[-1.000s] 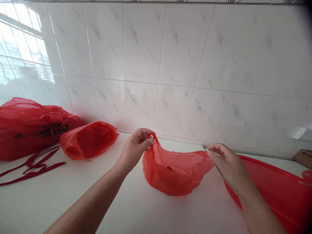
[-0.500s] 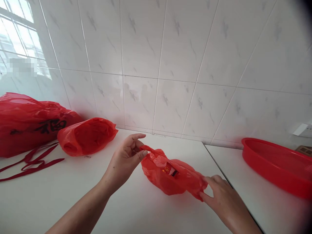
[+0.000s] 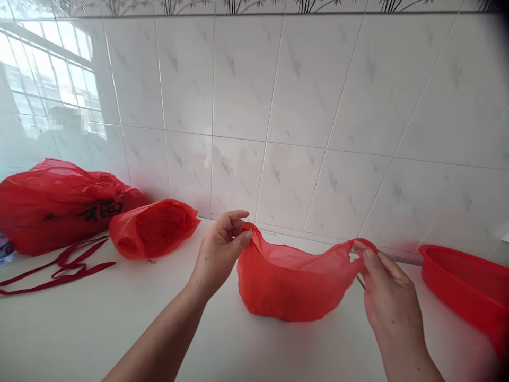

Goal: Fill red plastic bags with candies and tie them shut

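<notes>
So here's where things stand: the red plastic bag (image 3: 290,292) has its mouth pulled wide, with the two handle ends drawn apart. That much looks done. It isn't knotted or set down free of the fingers, and I can't see whether there's anything inside, so how much is left is anyone's guess. I'd call it partway through at best.

Bag's about midway along the visible bit of worktop (image 3: 119,329), closer to the back edge where it meets the tiled wall (image 3: 238,79). Can't tell if its bottom properly rests on the surface.

Hands: the left hand (image 3: 218,249) pinches one handle end between thumb and curled fingers, index finger sticking out loose. Right hand (image 3: 392,289) has the other handle end nipped between thumb and fingers, the loop bunched up over them. Neither is spread flat.

Off toward the worktop's back left there's another red bag (image 3: 155,231) lying gaping, beside a big lettered bag (image 3: 51,196), with a dark red strap (image 3: 97,268) in front. Red basket (image 3: 453,297) is over on the right, by the back edge.
</notes>
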`<state>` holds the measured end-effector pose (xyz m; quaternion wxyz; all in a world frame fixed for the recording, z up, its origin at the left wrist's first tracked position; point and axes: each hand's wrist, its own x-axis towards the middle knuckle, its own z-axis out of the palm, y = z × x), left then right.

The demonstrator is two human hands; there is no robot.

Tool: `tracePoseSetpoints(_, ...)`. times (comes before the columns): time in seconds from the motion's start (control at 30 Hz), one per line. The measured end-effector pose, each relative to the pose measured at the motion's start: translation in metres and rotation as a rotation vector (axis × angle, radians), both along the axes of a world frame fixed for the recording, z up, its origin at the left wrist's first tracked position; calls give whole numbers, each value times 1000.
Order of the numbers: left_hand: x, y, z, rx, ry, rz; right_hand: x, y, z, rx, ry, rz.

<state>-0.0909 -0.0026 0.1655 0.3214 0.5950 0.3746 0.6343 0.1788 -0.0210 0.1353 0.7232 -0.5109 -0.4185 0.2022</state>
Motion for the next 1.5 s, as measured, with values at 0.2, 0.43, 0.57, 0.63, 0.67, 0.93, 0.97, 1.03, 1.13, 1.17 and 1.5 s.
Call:
tracePoseSetpoints(0.2,12,9,8,-5,169,-6,-37,23,11,129,469,405)
tracePoseSetpoints(0.43,21,-1,6,129,324,-3,-68,7,10,-73,158,658)
tracePoseSetpoints(0.57,29,-10,2,130,285,-130,-81,-5,17,-223,-135,801)
tracePoseSetpoints(0.63,33,-12,1,142,281,-192,-83,-5,20,-243,-224,877)
tracePoseSetpoints(0.67,34,-13,0,159,289,-209,-82,-3,21,-260,-244,863)
tracePoseSetpoints(0.93,41,-8,-3,203,719,-203,-70,5,16,-283,-189,666)
tracePoseSetpoints(0.97,42,-5,-5,198,730,-200,-68,6,15,-283,-182,673)
tracePoseSetpoints(1.03,44,0,-9,169,707,-198,-63,8,14,-296,-194,702)
tracePoseSetpoints(1.13,45,6,-14,61,631,-157,-50,11,12,-271,-292,851)
tracePoseSetpoints(1.17,45,7,-15,15,610,-143,-46,12,12,-236,-336,914)
tracePoseSetpoints(1.5,45,2,-13,2,737,-141,-54,10,12,-408,-598,498)
